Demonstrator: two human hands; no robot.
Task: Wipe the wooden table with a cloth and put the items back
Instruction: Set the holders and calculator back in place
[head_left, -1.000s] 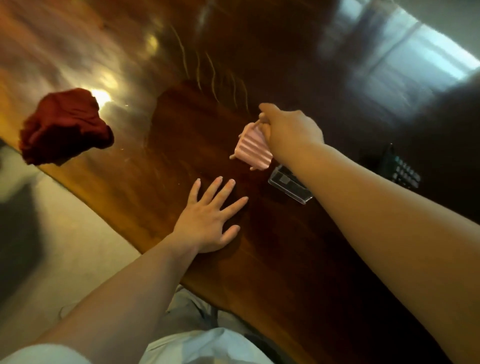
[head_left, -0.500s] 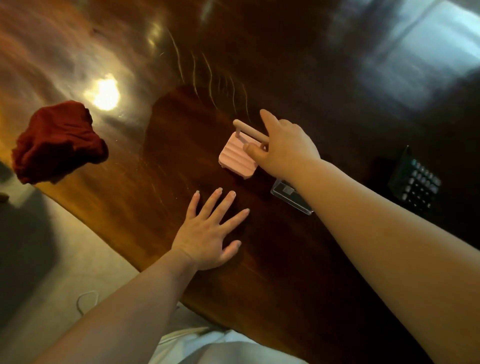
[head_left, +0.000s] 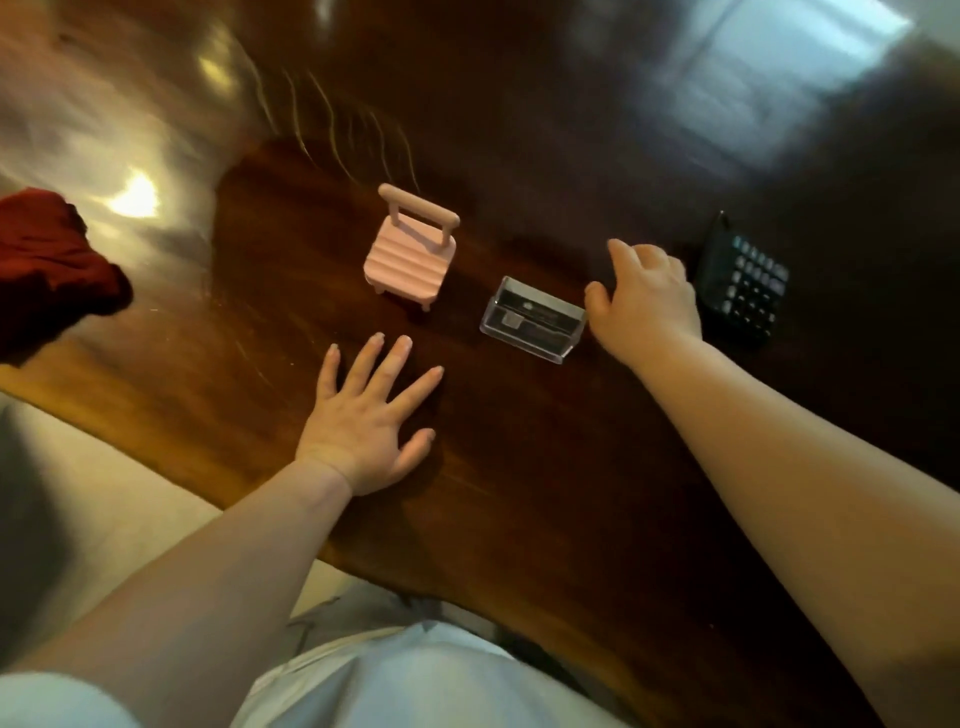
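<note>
A small pink chair-shaped stand (head_left: 410, 254) stands upright on the dark wooden table (head_left: 519, 493). To its right lies a clear plastic card holder (head_left: 532, 325), and further right a black calculator (head_left: 743, 288). My right hand (head_left: 644, 301) hovers between the card holder and the calculator, fingers loosely curled, holding nothing. My left hand (head_left: 369, 415) lies flat on the table below the pink stand, fingers spread. A crumpled dark red cloth (head_left: 47, 270) rests at the table's left edge.
The table's near edge runs diagonally from the left down to the bottom right, with pale floor (head_left: 104, 519) beyond it. Bright light reflections gleam on the far left of the tabletop. My light clothing shows at the bottom.
My right hand set the pink stand upright on the table, let go of it and moved right to beside the card holder. My left hand stayed flat.
</note>
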